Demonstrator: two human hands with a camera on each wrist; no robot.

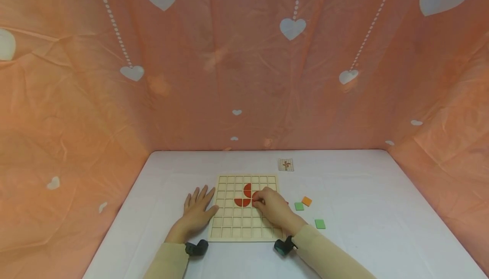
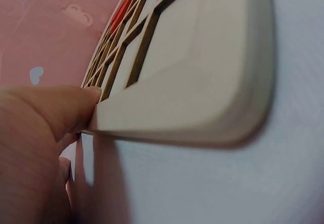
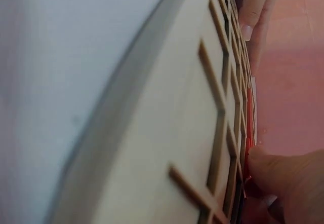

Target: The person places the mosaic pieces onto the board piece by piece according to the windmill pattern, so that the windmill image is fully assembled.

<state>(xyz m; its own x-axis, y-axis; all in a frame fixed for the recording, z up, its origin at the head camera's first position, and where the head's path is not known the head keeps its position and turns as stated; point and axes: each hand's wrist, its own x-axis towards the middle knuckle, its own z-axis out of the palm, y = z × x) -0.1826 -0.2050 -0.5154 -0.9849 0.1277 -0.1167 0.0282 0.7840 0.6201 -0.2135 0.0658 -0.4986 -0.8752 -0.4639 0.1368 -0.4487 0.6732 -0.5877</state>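
A wooden grid board (image 1: 227,230) lies flat on the white table. Red quarter-circle tiles (image 1: 247,190) sit in squares near its middle, in a pinwheel-like arrangement. My right hand (image 1: 276,206) is over the board with curled fingers, its thumb and forefinger pinching a red tile at the grid; the hand partly hides that tile. In the right wrist view the thumb (image 3: 283,176) meets the red edge. My left hand (image 1: 196,213) lies with fingers spread on the table at the board's left side. Its thumb (image 2: 76,105) touches the board's edge in the left wrist view.
Right of the board lie an orange square tile (image 1: 307,201) and two green square tiles (image 1: 299,206). A small patterned card (image 1: 286,164) with a red pinwheel figure lies behind the board. Pink cloth with hearts (image 1: 252,79) surrounds the table.
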